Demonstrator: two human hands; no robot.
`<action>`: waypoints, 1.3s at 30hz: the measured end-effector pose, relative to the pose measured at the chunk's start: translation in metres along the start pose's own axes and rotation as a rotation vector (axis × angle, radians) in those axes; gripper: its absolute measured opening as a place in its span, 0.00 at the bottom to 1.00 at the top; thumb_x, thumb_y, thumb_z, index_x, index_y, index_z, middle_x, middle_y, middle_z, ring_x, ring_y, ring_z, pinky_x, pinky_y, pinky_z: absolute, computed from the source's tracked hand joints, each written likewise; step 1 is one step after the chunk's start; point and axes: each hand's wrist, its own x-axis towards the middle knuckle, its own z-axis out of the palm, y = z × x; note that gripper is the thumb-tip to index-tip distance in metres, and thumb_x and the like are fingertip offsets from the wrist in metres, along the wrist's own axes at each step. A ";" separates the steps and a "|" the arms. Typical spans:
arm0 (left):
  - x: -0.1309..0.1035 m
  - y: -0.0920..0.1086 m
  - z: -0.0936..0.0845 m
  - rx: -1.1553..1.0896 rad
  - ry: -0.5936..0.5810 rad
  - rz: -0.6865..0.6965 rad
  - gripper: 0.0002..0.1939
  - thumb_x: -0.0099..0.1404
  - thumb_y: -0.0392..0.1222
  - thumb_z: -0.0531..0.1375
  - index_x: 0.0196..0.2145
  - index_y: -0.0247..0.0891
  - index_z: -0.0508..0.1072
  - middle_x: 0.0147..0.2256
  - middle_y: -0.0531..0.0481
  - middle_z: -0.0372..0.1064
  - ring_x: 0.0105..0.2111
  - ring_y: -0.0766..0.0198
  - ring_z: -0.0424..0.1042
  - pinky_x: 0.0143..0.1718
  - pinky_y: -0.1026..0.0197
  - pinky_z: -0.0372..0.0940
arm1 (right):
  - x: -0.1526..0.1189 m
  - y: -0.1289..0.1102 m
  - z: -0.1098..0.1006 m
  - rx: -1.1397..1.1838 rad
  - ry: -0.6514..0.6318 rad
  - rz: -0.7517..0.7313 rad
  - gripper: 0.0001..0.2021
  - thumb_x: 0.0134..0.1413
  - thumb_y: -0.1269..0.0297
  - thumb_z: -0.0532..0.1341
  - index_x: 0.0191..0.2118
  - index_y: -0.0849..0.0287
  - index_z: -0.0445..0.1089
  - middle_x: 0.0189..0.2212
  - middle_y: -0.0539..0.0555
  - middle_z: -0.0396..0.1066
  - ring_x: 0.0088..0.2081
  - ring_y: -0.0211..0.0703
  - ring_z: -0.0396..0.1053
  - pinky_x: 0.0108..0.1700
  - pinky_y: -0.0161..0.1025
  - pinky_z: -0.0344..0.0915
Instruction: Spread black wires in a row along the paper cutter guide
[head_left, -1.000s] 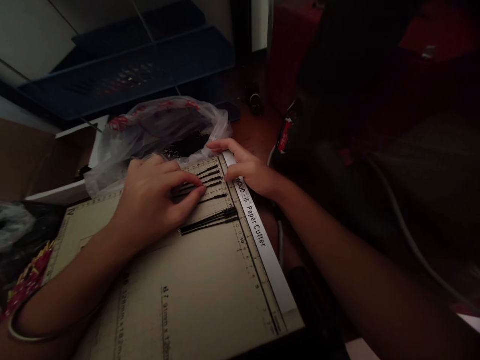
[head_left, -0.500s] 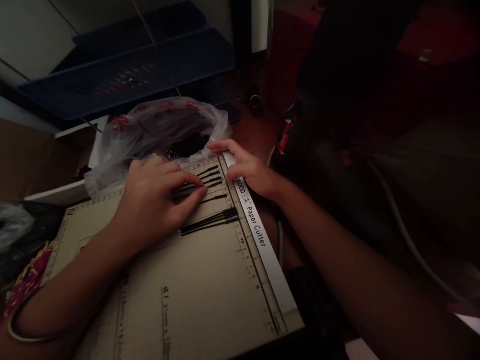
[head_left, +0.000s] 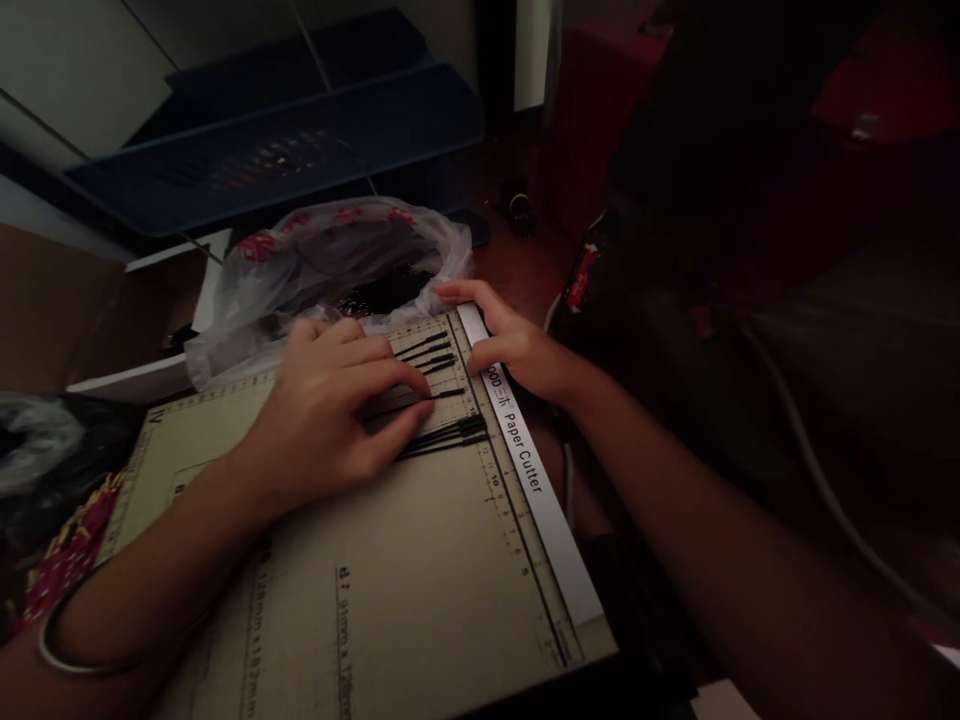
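Observation:
My left hand [head_left: 345, 405] hovers low over the paper cutter [head_left: 420, 540], thumb and forefinger pinched on a thin black cord [head_left: 451, 394] with a thicker end. Several similar cords lie across the board, a few farther back and a bunch [head_left: 450, 434] just nearer to me. Their thick ends point toward the ruled right edge. My right hand [head_left: 517, 345] rests at the far right corner, thumb on the board by the white strip marked "Paper Cutter" [head_left: 536, 490] and forefinger stretched past the far edge. Part of the cords is hidden under my left hand.
Behind the board sits a clear plastic bag [head_left: 247, 300] with dark contents, beside an open cardboard box [head_left: 60, 310]. A blue rack [head_left: 300, 150] stands farther back. At the left lie a dark bag [head_left: 45, 490] and a pink dotted bundle [head_left: 75, 560]. A pale cable [head_left: 810, 450] runs at the right.
My left hand has shifted slightly nearer along the board, its fingertips moving from the far cords to the single middle cord. My right hand stays at the corner; the view has shifted slightly.

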 end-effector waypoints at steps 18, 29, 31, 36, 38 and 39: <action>-0.002 0.000 0.007 0.090 0.018 -0.060 0.11 0.71 0.48 0.59 0.34 0.45 0.79 0.27 0.50 0.73 0.31 0.54 0.67 0.37 0.49 0.50 | -0.010 0.001 0.001 -0.024 -0.007 -0.001 0.42 0.39 0.67 0.63 0.65 0.49 0.55 0.50 0.52 0.66 0.50 0.47 0.66 0.59 0.47 0.67; -0.003 -0.001 0.006 0.071 0.021 -0.048 0.11 0.71 0.48 0.60 0.34 0.44 0.79 0.28 0.50 0.73 0.31 0.53 0.68 0.37 0.49 0.49 | -0.008 0.004 -0.002 -0.023 -0.031 -0.004 0.42 0.41 0.67 0.64 0.66 0.47 0.56 0.51 0.52 0.67 0.52 0.49 0.68 0.56 0.46 0.69; -0.002 0.000 0.006 0.062 0.021 -0.058 0.11 0.71 0.48 0.60 0.34 0.45 0.79 0.27 0.50 0.72 0.31 0.53 0.68 0.37 0.49 0.49 | -0.008 0.004 -0.002 -0.026 -0.030 -0.004 0.42 0.41 0.67 0.64 0.66 0.48 0.56 0.52 0.53 0.67 0.52 0.49 0.68 0.57 0.46 0.69; -0.001 0.002 0.008 0.065 0.016 -0.104 0.11 0.71 0.49 0.59 0.33 0.45 0.79 0.27 0.50 0.73 0.31 0.54 0.67 0.37 0.50 0.49 | -0.008 0.000 0.000 -0.024 -0.021 -0.009 0.43 0.39 0.68 0.63 0.66 0.52 0.56 0.53 0.54 0.67 0.54 0.49 0.67 0.61 0.47 0.67; -0.001 0.003 0.008 0.078 0.024 -0.115 0.12 0.71 0.48 0.59 0.33 0.45 0.79 0.28 0.50 0.73 0.32 0.53 0.67 0.37 0.50 0.49 | -0.008 0.000 0.000 -0.037 -0.022 -0.012 0.42 0.40 0.68 0.63 0.66 0.51 0.57 0.56 0.54 0.66 0.56 0.50 0.66 0.61 0.47 0.66; -0.001 0.003 0.008 0.083 0.029 -0.117 0.12 0.71 0.48 0.59 0.33 0.45 0.79 0.28 0.50 0.73 0.32 0.53 0.67 0.37 0.50 0.49 | -0.008 0.001 0.000 -0.041 -0.022 -0.010 0.42 0.40 0.67 0.63 0.66 0.50 0.57 0.57 0.54 0.65 0.57 0.50 0.65 0.61 0.47 0.67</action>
